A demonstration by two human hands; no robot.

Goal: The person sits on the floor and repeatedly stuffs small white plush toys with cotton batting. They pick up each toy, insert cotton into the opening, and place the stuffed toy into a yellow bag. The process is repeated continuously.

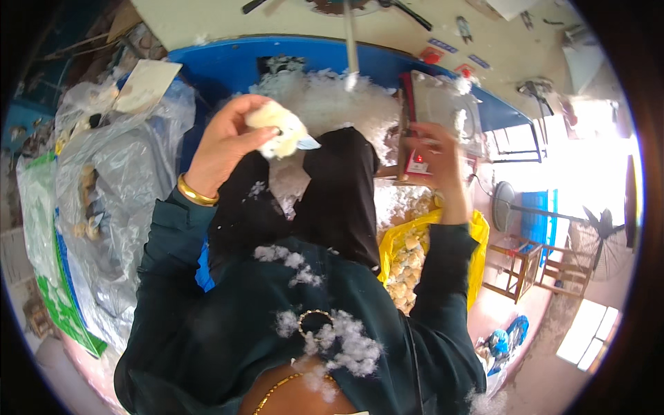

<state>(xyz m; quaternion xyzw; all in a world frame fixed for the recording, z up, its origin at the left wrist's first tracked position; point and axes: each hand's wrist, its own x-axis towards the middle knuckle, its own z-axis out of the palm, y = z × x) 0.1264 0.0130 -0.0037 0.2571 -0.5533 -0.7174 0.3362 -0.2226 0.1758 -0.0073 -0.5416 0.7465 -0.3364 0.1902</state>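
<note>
Between the fingers and thumb of my left hand (232,138) is a small cream plush piece (278,126), held up over my left knee. A pale blue tag (308,143) sticks out from its right side. My right hand (437,149) is smeared by motion beside a red-edged flat box (408,104) on the right. Whether its fingers hold anything does not show. White stuffing fluff (332,100) lies in a big heap in front of my knees. By my right forearm, a yellow bag (477,238) holds several tan plush pieces (404,273).
A blue-edged worktop (228,52) runs across the far side. Clear plastic bags (131,173) with plush pieces lie at my left. Off to the right stand a fan (503,205), a wooden stool (515,266) and a blue crate (539,221).
</note>
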